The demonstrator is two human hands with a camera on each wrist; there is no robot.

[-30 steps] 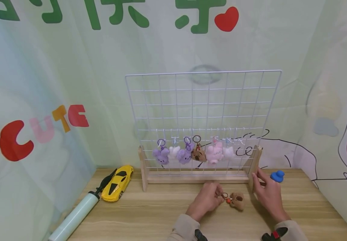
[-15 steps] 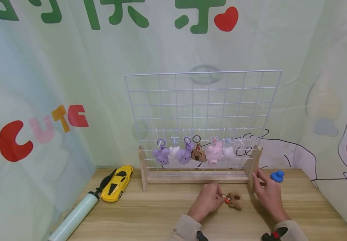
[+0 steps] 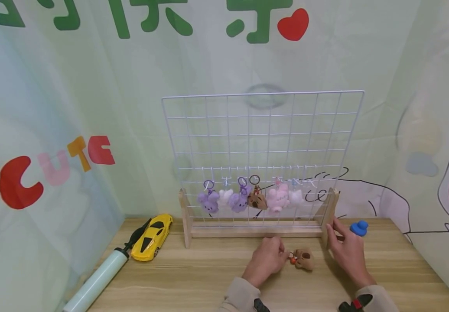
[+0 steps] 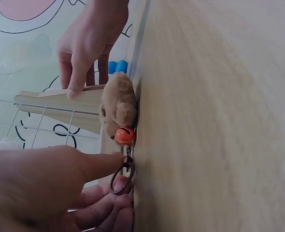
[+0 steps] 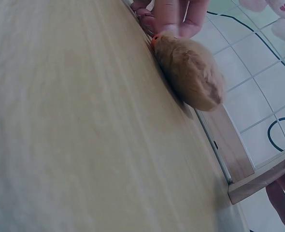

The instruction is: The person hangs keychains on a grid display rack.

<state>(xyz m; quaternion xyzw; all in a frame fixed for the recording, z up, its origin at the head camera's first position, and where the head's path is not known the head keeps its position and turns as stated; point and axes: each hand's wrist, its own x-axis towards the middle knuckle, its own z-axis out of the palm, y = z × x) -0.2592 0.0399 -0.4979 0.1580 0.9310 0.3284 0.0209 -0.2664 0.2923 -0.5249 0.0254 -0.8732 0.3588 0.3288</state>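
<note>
A brown plush keychain (image 3: 304, 259) with an orange-red bell (image 4: 125, 136) lies on the wooden table in front of a white wire grid rack (image 3: 263, 130). My left hand (image 3: 266, 261) is at its dark key ring (image 4: 122, 179), the ring between thumb and fingers in the left wrist view. With my right hand (image 3: 348, 253) I hold the right wooden foot (image 3: 329, 219) of the rack, thumb on the near side and fingers around the other. In the right wrist view the plush (image 5: 191, 72) hides the ring.
Several plush keychains (image 3: 278, 197) hang from the rack's hooks, in purple, white, brown and pink. To the left lie a yellow toy car (image 3: 152, 237) and a pale green hand pump (image 3: 97, 279). A blue knobbed object (image 3: 359, 228) stands behind my right hand.
The brown plush keychain has shifted slightly to the left, and its ring is now mostly covered by my left fingers. My right hand stays on the rack's foot.
</note>
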